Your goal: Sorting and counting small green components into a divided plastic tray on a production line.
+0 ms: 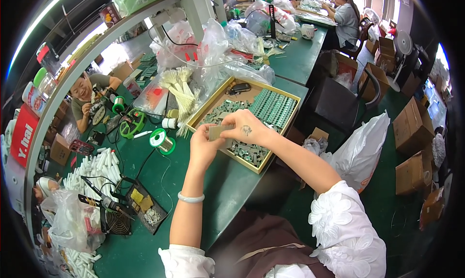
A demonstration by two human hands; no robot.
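My left hand (204, 146) and my right hand (248, 127) meet over the near left edge of a shallow yellow-rimmed tray (260, 167). Between their fingertips is a small flat tan board (219, 131), gripped from both sides. Inside the tray, rows of small green circuit boards (274, 106) fill the far right part. Loose small boards and grey pieces (249, 152) lie in the near part, partly hidden by my right hand. A dark oval object (239, 88) rests in the tray's far corner.
Left of my hands stand a solder wire spool (162, 141), a bundle of pale wires (180, 91) and a soldering iron holder (104, 198). White tubes (94, 171) are heaped further left. Plastic bags (213, 50) lie behind the tray. A co-worker (87, 91) sits across the bench.
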